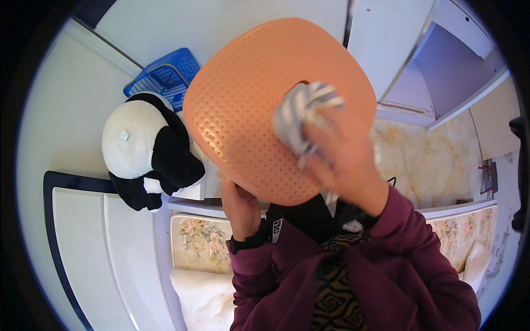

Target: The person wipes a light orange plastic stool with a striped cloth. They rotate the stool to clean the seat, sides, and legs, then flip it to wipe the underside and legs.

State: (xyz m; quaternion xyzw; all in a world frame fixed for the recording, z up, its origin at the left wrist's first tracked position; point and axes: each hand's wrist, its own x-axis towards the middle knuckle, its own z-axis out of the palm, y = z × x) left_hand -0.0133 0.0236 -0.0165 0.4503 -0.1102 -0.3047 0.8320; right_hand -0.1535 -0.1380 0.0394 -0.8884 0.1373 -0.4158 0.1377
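Note:
A large orange plastic stool seat or lid (244, 95), rounded and covered in small dimples, is held up before me, with a slot near its middle. My left hand (242, 207) grips its lower left edge from below. In my right hand (339, 153) is a striped grey and white cloth (302, 116), pressed on the dimpled surface beside the slot. The cloth and the right fingers are blurred. The underside of the orange piece and part of my left fingers are hidden.
To the left, a black and white panda plush (130, 140) lies beside a blue plastic basket (165, 78). A floral mattress (203, 244) is behind me, a white cabinet (447, 70) stands at upper right, and marble-patterned floor (422, 165) shows at right.

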